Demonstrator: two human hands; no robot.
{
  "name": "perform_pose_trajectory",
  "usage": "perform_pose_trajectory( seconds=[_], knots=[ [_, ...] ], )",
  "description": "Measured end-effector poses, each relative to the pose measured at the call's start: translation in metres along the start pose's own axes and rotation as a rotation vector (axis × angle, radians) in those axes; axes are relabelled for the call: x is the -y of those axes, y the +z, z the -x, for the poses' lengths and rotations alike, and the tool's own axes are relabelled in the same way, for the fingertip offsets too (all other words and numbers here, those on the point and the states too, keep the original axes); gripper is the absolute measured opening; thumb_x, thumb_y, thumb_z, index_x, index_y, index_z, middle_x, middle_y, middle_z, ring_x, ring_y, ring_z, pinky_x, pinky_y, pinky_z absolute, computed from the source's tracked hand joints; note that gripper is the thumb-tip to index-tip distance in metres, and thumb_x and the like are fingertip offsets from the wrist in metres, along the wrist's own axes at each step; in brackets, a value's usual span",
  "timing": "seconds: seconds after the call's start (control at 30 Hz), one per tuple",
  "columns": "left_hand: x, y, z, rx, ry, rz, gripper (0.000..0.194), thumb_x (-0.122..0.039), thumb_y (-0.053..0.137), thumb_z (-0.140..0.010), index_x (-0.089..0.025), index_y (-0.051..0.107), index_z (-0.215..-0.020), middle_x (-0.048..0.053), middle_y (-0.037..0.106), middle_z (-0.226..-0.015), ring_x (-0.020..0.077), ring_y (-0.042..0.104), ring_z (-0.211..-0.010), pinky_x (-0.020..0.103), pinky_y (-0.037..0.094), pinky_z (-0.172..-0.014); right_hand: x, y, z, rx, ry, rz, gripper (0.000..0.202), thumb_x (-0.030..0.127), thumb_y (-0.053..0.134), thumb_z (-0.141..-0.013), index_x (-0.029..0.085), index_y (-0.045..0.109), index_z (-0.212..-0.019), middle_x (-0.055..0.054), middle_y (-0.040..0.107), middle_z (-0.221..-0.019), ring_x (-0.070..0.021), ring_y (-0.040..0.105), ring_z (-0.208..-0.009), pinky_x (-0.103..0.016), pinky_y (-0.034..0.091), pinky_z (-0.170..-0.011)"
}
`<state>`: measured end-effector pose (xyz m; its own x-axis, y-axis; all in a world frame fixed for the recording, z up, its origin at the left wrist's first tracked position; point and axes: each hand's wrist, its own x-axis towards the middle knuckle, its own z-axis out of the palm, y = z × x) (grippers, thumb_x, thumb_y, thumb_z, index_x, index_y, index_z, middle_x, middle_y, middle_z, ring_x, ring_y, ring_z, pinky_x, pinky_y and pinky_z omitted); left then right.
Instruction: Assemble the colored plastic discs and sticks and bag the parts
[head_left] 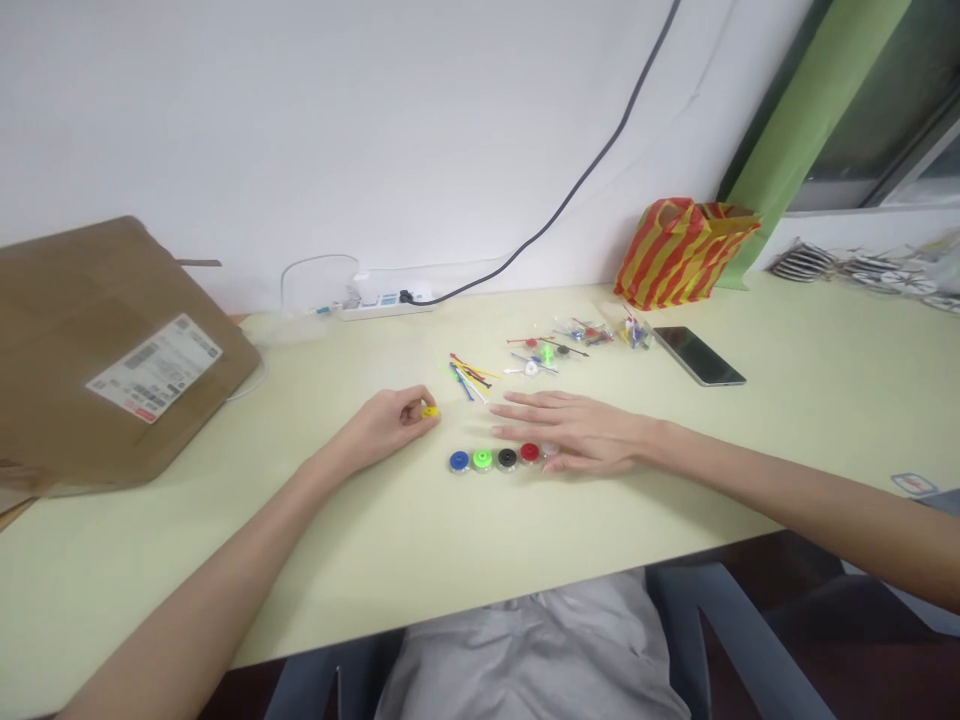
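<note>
Between the thumb and fingers of my left hand [390,428] is a small yellow disc [430,412], held just above the table. My right hand [581,430] is spread flat, palm down, with its thumb by the right end of a row of small round discs. From left to right the row has a blue disc [459,461], a green disc [483,460], a black disc [508,458] and a red disc [529,453]. A whitish disc [551,450] is partly hidden under my right hand. Beyond my hands lies a bunch of thin coloured sticks [470,377].
Loose coloured parts [546,353] and small clear packets [592,332] lie farther back. A phone [700,356] rests at the right, before a striped bag [686,255]. A large brown parcel [112,350] stands at the left. A power strip [382,302] lies along the wall.
</note>
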<state>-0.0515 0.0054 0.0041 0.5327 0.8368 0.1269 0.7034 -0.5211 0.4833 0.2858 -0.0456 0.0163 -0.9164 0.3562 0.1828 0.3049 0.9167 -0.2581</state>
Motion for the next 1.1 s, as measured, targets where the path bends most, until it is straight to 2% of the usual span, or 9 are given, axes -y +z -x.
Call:
perform_pose_trajectory(
  seconds=[0.17, 0.3, 0.53, 0.7, 0.97, 1.1],
  knots=[
    [0.011, -0.003, 0.000, -0.059, -0.012, -0.083, 0.023, -0.044, 0.056, -0.091, -0.022, 0.061, -0.096, -0.006, 0.047, -0.063, 0.0121, 0.044, -0.058, 0.026, 0.034, -0.059, 0.005, 0.011, -0.024, 0.026, -0.109, -0.042, 0.068, 0.047, 0.051, -0.101, 0.032, 0.023, -0.162, -0.003, 0.024, -0.167, -0.0252, 0.016, -0.156, -0.046, 0.016, -0.126],
    [0.018, -0.005, 0.000, -0.081, -0.024, -0.113, 0.023, -0.044, 0.055, -0.090, -0.022, 0.062, -0.096, -0.005, 0.050, -0.064, 0.0125, 0.046, -0.058, 0.026, 0.034, -0.059, 0.005, 0.024, -0.036, 0.072, -0.166, -0.068, 0.070, 0.046, 0.048, -0.103, 0.029, 0.017, -0.163, -0.003, 0.022, -0.167, -0.0219, 0.015, -0.156, -0.042, 0.013, -0.128],
    [0.010, -0.007, 0.001, -0.084, -0.030, -0.144, 0.023, -0.042, 0.056, -0.088, -0.021, 0.063, -0.095, -0.003, 0.054, -0.065, 0.0133, 0.048, -0.059, 0.026, 0.031, -0.058, 0.002, 0.033, -0.044, 0.114, -0.206, -0.099, 0.075, 0.043, 0.047, -0.104, 0.020, 0.009, -0.164, -0.008, 0.016, -0.168, -0.0203, 0.009, -0.157, -0.038, 0.013, -0.129],
    [0.008, -0.008, 0.003, -0.087, -0.034, -0.132, 0.023, -0.043, 0.056, -0.087, -0.021, 0.063, -0.093, -0.004, 0.054, -0.064, 0.0135, 0.048, -0.059, 0.026, 0.030, -0.058, 0.006, 0.037, -0.060, 0.088, -0.259, -0.114, 0.076, 0.043, 0.050, -0.102, 0.017, 0.013, -0.164, -0.012, 0.018, -0.167, -0.0218, 0.011, -0.156, -0.040, 0.016, -0.128],
    [0.012, -0.010, 0.003, -0.087, -0.039, -0.098, 0.023, -0.043, 0.057, -0.087, -0.021, 0.063, -0.094, -0.004, 0.054, -0.064, 0.0129, 0.047, -0.057, 0.026, 0.033, -0.057, 0.006, 0.051, -0.105, 0.041, -0.413, -0.094, 0.077, 0.045, 0.055, -0.099, 0.013, 0.022, -0.162, -0.015, 0.023, -0.166, -0.0223, 0.017, -0.155, -0.037, 0.019, -0.127],
    [0.012, -0.012, 0.004, -0.057, -0.049, -0.095, 0.024, -0.043, 0.056, -0.089, -0.022, 0.063, -0.096, -0.004, 0.055, -0.064, 0.0134, 0.049, -0.058, 0.026, 0.034, -0.057, 0.006, 0.052, -0.112, 0.042, -0.425, 0.005, 0.069, 0.048, 0.049, -0.101, 0.018, 0.028, -0.160, -0.012, 0.025, -0.166, -0.0214, 0.019, -0.155, -0.037, 0.024, -0.124]
  ],
)
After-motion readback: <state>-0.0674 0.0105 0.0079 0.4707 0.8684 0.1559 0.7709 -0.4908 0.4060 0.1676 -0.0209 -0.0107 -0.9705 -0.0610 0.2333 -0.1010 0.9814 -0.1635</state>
